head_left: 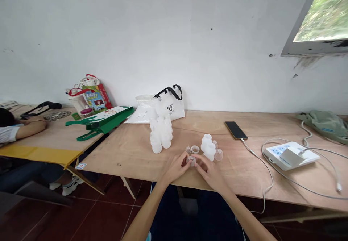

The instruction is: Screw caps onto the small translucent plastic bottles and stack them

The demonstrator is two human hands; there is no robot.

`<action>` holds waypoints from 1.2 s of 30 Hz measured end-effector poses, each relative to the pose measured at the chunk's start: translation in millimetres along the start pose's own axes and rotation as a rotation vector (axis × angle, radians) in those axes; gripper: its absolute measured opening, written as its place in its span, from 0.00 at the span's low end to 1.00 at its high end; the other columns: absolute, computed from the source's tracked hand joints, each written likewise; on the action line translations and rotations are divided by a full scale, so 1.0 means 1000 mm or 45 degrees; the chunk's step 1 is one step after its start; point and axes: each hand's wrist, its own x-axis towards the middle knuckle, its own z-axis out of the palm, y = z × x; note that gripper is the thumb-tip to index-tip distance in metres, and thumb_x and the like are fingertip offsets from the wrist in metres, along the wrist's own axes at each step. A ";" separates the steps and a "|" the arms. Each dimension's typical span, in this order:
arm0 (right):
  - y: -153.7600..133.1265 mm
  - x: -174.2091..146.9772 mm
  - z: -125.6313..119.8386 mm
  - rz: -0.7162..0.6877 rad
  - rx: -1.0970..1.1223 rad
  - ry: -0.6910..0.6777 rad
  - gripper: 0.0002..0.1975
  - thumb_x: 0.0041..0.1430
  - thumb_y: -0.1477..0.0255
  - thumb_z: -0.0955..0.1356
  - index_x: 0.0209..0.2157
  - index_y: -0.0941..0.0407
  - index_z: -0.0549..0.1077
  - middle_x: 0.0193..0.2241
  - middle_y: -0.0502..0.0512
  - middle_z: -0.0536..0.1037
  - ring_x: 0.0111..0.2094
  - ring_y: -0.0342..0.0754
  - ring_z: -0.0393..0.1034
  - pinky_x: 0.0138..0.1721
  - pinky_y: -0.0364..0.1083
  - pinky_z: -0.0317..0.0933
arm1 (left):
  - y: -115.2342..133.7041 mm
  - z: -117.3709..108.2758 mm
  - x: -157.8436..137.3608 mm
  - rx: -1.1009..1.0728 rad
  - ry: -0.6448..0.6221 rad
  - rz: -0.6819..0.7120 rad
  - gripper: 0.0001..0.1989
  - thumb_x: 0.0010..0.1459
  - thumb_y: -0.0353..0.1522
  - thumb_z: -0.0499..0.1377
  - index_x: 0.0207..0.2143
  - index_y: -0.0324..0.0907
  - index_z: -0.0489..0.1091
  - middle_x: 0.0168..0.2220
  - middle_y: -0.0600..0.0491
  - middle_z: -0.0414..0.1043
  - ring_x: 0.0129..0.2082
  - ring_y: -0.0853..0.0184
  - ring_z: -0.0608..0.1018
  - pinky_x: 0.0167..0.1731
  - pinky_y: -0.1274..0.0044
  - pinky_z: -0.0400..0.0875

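Note:
My left hand [178, 166] and my right hand [208, 170] meet near the table's front edge. Between their fingertips they pinch a translucent plastic ring [191, 161], one hand on each side. Just beyond it lie a small clear cap-like piece [188, 149] and a white plastic ring [195, 149]. To the right, a few white plastic bottles [208, 147] stand close together, with a clear cup-shaped cover [218, 154] beside them. A larger cluster of white bottles [161, 134] stands upright left of my hands.
A white bag with black handles [170, 107] leans on the wall behind the bottles. On the right are a phone [236, 130] on a cable and a power strip [290, 155]. A green bag [103, 121] spans two tables. At far left, a person's arm [31, 127] rests on the other table.

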 end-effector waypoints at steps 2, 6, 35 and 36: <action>0.001 0.001 0.001 0.010 -0.013 -0.004 0.19 0.69 0.58 0.63 0.56 0.48 0.72 0.50 0.55 0.78 0.39 0.50 0.74 0.43 0.51 0.70 | -0.001 0.001 -0.001 0.024 0.009 0.004 0.11 0.69 0.41 0.51 0.39 0.45 0.67 0.29 0.57 0.72 0.28 0.66 0.73 0.30 0.77 0.60; 0.003 0.001 0.001 0.027 -0.034 -0.054 0.19 0.69 0.58 0.64 0.56 0.49 0.72 0.48 0.55 0.80 0.39 0.51 0.74 0.44 0.51 0.69 | -0.004 0.003 0.000 0.086 0.033 -0.017 0.11 0.70 0.40 0.49 0.37 0.45 0.65 0.28 0.57 0.72 0.27 0.65 0.74 0.30 0.76 0.59; 0.009 0.000 0.003 0.016 -0.042 -0.127 0.18 0.69 0.60 0.62 0.57 0.48 0.71 0.47 0.54 0.80 0.40 0.52 0.75 0.46 0.52 0.68 | -0.006 0.004 0.001 0.082 0.022 -0.013 0.10 0.65 0.38 0.57 0.31 0.43 0.65 0.28 0.58 0.70 0.28 0.68 0.70 0.29 0.78 0.57; 0.009 0.000 0.003 0.015 -0.040 -0.126 0.18 0.69 0.60 0.62 0.56 0.48 0.71 0.46 0.53 0.81 0.40 0.52 0.75 0.46 0.52 0.68 | -0.005 0.004 0.001 0.081 0.016 -0.005 0.11 0.64 0.39 0.57 0.31 0.43 0.65 0.28 0.58 0.70 0.28 0.68 0.70 0.29 0.78 0.57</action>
